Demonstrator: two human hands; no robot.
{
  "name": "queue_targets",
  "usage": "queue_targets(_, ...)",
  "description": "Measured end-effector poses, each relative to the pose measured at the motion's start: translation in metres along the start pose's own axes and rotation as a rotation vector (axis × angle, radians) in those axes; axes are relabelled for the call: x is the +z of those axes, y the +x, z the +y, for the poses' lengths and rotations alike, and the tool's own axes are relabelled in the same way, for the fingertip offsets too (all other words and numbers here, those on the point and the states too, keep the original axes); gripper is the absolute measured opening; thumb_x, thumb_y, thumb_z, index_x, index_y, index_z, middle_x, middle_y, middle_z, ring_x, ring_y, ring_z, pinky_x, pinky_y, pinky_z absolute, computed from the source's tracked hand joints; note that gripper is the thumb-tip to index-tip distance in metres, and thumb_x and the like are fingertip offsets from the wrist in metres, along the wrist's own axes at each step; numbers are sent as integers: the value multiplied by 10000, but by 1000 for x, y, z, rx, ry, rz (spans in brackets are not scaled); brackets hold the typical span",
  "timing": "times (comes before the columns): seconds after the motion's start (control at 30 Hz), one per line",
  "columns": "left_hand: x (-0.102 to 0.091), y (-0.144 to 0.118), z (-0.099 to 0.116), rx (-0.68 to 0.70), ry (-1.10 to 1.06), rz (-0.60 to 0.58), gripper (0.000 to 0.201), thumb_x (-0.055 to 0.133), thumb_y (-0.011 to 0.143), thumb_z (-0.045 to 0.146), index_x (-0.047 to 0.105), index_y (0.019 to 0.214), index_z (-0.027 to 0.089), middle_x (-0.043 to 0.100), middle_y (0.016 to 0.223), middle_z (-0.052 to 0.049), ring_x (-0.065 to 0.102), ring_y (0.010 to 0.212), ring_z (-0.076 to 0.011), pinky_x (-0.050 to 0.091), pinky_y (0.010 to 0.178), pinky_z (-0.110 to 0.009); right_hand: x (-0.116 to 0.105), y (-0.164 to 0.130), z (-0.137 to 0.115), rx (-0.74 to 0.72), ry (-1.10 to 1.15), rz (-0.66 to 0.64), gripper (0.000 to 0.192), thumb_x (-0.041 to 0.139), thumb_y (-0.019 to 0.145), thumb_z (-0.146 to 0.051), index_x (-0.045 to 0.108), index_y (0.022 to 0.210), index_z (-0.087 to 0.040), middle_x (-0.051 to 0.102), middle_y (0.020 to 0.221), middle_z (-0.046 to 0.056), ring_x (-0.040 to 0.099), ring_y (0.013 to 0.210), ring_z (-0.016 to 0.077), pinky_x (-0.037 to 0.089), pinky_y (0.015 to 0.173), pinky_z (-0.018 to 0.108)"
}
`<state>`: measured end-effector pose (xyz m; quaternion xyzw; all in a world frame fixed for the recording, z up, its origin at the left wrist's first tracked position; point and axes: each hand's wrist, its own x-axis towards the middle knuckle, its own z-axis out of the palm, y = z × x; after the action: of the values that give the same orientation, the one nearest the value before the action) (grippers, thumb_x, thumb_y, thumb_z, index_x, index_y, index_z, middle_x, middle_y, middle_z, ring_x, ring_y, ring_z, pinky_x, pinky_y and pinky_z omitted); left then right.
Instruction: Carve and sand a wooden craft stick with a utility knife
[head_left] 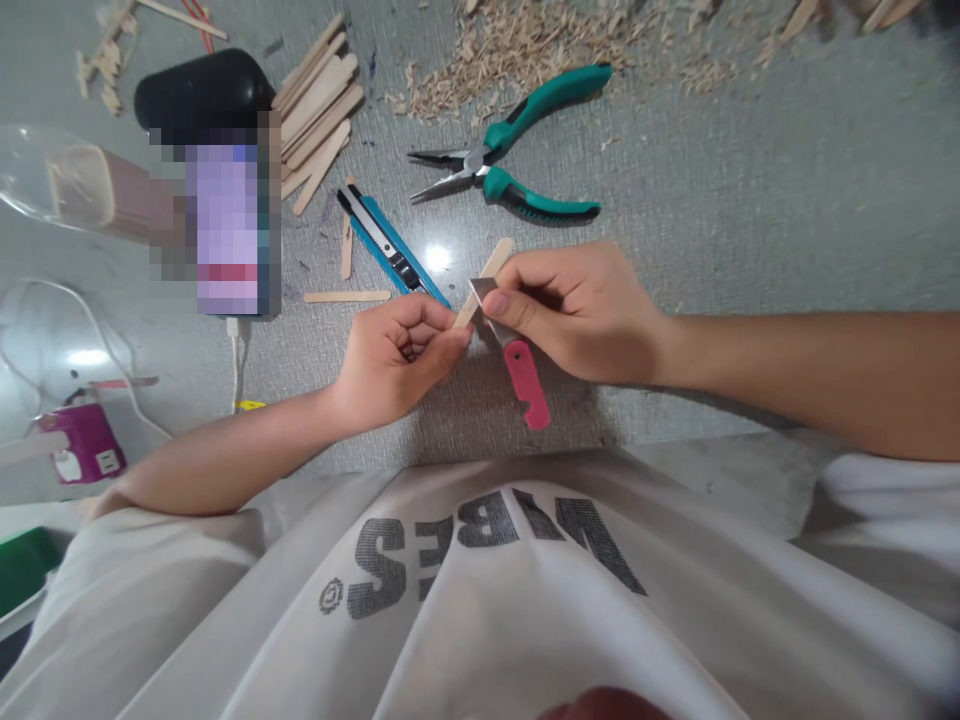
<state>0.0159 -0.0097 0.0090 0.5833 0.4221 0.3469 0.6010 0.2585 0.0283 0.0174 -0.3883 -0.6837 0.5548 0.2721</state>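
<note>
Left hand (pixel 394 355): fingers pinched the stick (pixel 484 282) low.
Right hand (pixel 577 310): fingers gripped the knife (pixel 517 365).
Risk: blade might have slipped off the stick into the nearby left fingertips.

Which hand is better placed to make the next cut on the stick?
Right, probably. The right hand already grips the pink-handled knife, its blade resting against the stick. The left hand pinches the stick's lower end, steadying it, and holds no tool. The blue cutter lies untouched on the table.
</note>
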Motion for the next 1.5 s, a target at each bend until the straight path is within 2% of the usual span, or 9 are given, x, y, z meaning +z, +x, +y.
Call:
queue_targets(0.17,3,2,1,16,-44,12,479,862,1105,586,665,885,208,595,615,48,436,479,-53,274,438,-194,4,-3,3,-49,-31,8,528,721,1185,-574,579,784,-260,460,628,-55,426,608,138,338,593,356)
queue_targets(0.33,6,4,3,1,-54,27,550,911,1046,684,658,882,225,493,562,88,306,448,-45,241,422,-217,5,-5,1,-49,-36,27,456,723,1178,-463,581,791,-266,491,630,-57,415,583,135,334,581,362)
queue_targets(0.47,6,4,3,71,-42,33,506,892,1079,623,664,876,219,448,552,100,243,451,-40,223,423,-218,7,-6,-1,-59,-11,1,464,720,1177,-438,568,775,-266,477,624,-60,400,579,133,334,581,358)
queue_targets(0.63,4,1,0,96,-31,12,396,817,1143,468,675,885,203,491,595,87,274,475,-37,220,444,-195,10,-6,-1,-71,13,-4,518,720,1186,-459,557,736,-261,438,613,-61,380,576,128,323,576,357)
queue_targets(0.87,5,3,2,54,-13,24,379,848,1088,419,661,839,203,461,572,95,271,473,-35,207,449,-193,14,-5,1,-22,73,35,558,782,1161,-553,616,723,-249,461,625,-53,345,568,115,293,548,359)
queue_targets(0.97,7,5,4,25,-34,37,466,904,1059,515,640,825,210,455,554,102,271,459,-32,229,440,-194,16,-3,1,0,94,52,614,800,1135,-678,634,729,-249,483,631,-42,355,576,120,292,542,359)
queue_targets(1.13,10,5,3,-26,-122,119,595,895,1043,727,661,867,209,572,547,63,430,439,-57,311,429,-193,20,-1,3,9,108,166,641,774,1128,-767,592,782,-259,514,662,-36,385,598,132,329,560,355)
queue_targets(1.27,11,5,3,-51,-175,147,643,935,980,787,694,882,199,601,536,58,480,436,-64,367,440,-190,22,-3,5,-22,112,164,570,753,1160,-653,537,801,-266,510,693,-34,395,623,138,346,585,348)
queue_targets(1.5,13,6,5,-65,-212,146,664,973,937,792,663,840,213,583,519,64,461,432,-62,355,445,-200,22,-2,6,-45,41,145,416,722,1115,-401,522,777,-263,476,646,-62,372,584,111,310,564,330)
